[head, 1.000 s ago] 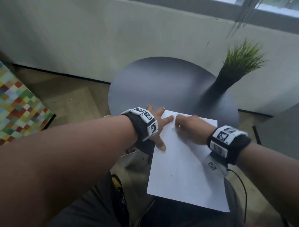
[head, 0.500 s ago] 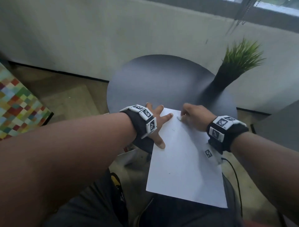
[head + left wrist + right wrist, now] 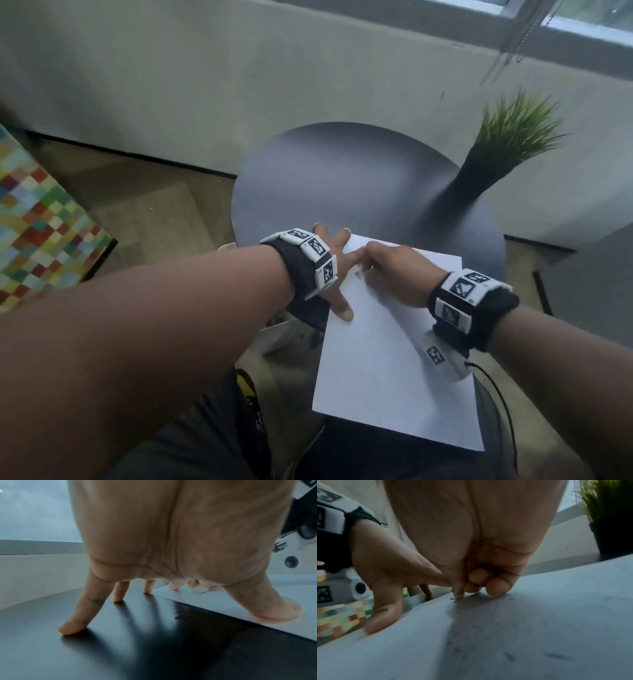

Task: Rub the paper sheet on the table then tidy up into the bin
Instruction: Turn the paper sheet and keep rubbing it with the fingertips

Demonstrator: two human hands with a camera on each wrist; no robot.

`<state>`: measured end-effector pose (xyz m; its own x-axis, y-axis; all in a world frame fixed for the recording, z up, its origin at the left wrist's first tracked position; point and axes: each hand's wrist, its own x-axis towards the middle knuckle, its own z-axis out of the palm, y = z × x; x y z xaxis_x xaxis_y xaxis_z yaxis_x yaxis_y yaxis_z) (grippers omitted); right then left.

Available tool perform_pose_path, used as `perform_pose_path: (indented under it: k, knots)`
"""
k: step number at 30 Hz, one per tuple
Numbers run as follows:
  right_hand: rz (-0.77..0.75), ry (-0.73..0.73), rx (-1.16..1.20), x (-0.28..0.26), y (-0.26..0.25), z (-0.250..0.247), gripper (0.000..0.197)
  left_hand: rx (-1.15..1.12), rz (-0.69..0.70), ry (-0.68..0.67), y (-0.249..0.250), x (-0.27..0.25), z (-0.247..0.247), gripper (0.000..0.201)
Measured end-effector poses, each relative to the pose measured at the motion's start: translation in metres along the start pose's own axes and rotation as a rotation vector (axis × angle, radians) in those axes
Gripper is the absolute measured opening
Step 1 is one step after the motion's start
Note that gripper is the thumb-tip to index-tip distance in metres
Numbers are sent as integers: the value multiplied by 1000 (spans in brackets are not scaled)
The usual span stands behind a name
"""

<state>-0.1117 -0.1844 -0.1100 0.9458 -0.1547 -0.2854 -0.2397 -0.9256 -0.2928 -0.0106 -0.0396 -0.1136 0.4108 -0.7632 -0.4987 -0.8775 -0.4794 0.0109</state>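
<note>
A white paper sheet [image 3: 394,377] lies on the near edge of the round dark table [image 3: 342,178] and overhangs it toward my lap. My left hand [image 3: 337,270] is spread flat at the sheet's far left corner. Its thumb [image 3: 267,609] and forefinger press on the paper, and the other fingers [image 3: 75,622] stand on the bare tabletop. My right hand [image 3: 394,274] rests curled on the sheet's far end, right beside the left forefinger. It pinches a small white eraser [image 3: 457,597] against the paper. Faint grey marks [image 3: 510,657] dot the sheet.
A potted green plant [image 3: 513,130] stands at the table's back right. A white container [image 3: 274,335] shows partly under the table's left edge. A multicoloured checked block [image 3: 37,219] sits on the floor to the left. A grey wall runs behind the table.
My right hand slid away along the sheet's far end, then came back left toward the left forefinger. The left hand has stayed pressed on the corner.
</note>
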Motion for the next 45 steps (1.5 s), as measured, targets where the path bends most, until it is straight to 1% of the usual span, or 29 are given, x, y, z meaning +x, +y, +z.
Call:
perform_pose_path:
  k: [1,2,4,5,6,7,10,11,12,14,15,16,17,19,20,21,24,25,28,30,32,34,35,37,39,41,42,43,45]
  knots:
    - [1,-28,8,-3,4,-2,4,3,1,-5,0,0,0,127]
    - [58,-12,19,-2,13,-8,6,11,-1,-16,1,0,-1,129]
    - [225,83,23,5,38,-24,13,28,-15,-27,2,-1,-2,131]
    - [273,119,27,6,46,-28,14,34,-19,-29,3,-2,-2,131]
    - [274,128,18,4,46,-26,13,36,-21,-28,3,-2,-3,131]
    - [234,109,-4,-1,37,-23,11,35,-23,-27,4,-2,-2,131]
    - [-11,-61,-30,-24,2,-1,11,34,-21,-25,3,-1,-1,132]
    - [-29,-75,-34,-25,1,-2,10,33,-19,-26,2,-1,-1,132]
    - [5,-48,-21,-22,9,-6,10,31,-20,-30,3,-1,-1,131]
    - [159,55,36,-11,31,-18,13,26,-31,-31,4,-2,0,131]
    - [211,95,48,-9,38,-19,14,26,-33,-30,4,-2,0,131]
    - [215,111,32,-10,38,-17,13,25,-32,-30,4,-2,0,131]
    - [175,86,8,-13,30,-12,10,25,-29,-31,4,-2,0,131]
    - [33,1,-28,-21,13,1,6,28,-26,-35,3,-2,-1,131]
    - [10,-16,-23,-25,13,3,6,27,-27,-39,3,-2,-2,131]
    - [48,-10,-9,-26,19,-3,7,22,-29,-43,4,-2,-3,131]
    - [267,115,46,-21,63,-24,10,-9,-42,-44,4,-5,-7,130]
    - [311,138,55,-23,76,-30,10,-16,-50,-40,2,-7,-8,130]
    - [339,201,63,-29,99,-39,5,-38,-79,-44,-8,-13,-12,129]
    - [348,225,77,-35,104,-42,8,-52,-81,-31,-14,-15,-14,121]
    - [369,258,82,-39,105,-42,19,-78,-68,30,-19,-15,-14,106]
    - [377,268,86,-45,102,-37,23,-139,-76,92,-23,-18,-11,92]
    - [359,254,94,-47,97,-34,22,-205,-91,127,-26,-19,-9,87]
    - [325,182,112,-51,83,-26,23,-409,-135,213,-33,-23,-7,78]
    - [316,122,124,-50,68,-21,28,-605,-174,337,-40,-28,-10,65]
    - [338,114,156,-45,62,-21,36,-768,-174,483,-44,-34,-17,51]
    - [360,108,201,-42,60,-22,40,-847,-163,566,-45,-38,-22,48]
    - [378,102,281,-39,59,-25,45,-928,-152,659,-45,-42,-27,48]
    - [398,75,506,-37,56,-32,48,-1042,-97,828,-46,-50,-36,55]
